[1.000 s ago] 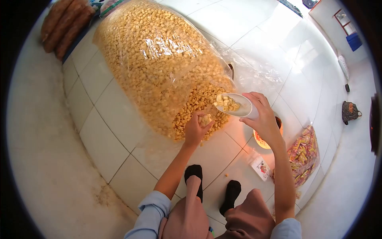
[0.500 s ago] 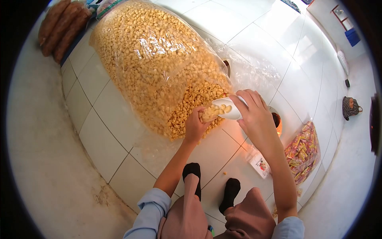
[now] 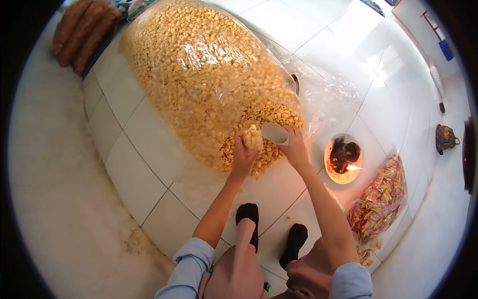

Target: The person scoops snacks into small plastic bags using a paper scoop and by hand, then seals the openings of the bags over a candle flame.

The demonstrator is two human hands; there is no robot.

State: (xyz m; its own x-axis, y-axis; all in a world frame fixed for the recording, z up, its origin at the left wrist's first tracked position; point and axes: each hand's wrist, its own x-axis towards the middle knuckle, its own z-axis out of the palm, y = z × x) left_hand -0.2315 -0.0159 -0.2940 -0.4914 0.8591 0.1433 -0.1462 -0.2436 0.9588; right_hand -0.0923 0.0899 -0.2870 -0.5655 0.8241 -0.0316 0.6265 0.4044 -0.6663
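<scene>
My left hand is closed around a small clear bag filled with yellow snack pieces. Right beside it, my right hand grips a white scoop, whose inside looks empty. Both hands are over the open lower end of a very large clear plastic bag full of the same curled snacks. Loose pieces show at its mouth, just below the scoop.
A plate with a dark burnt patch and a small flame lies to the right. Nearby is a bag of red and yellow packets. Brown filled bags lie at the upper left, a patterned bag at the far right.
The snack pieces from the scoop are now in the small bag, which looks fuller. My right hand has drawn the scoop slightly off the bag's mouth and lowered, uncovering the plate with the flame.
</scene>
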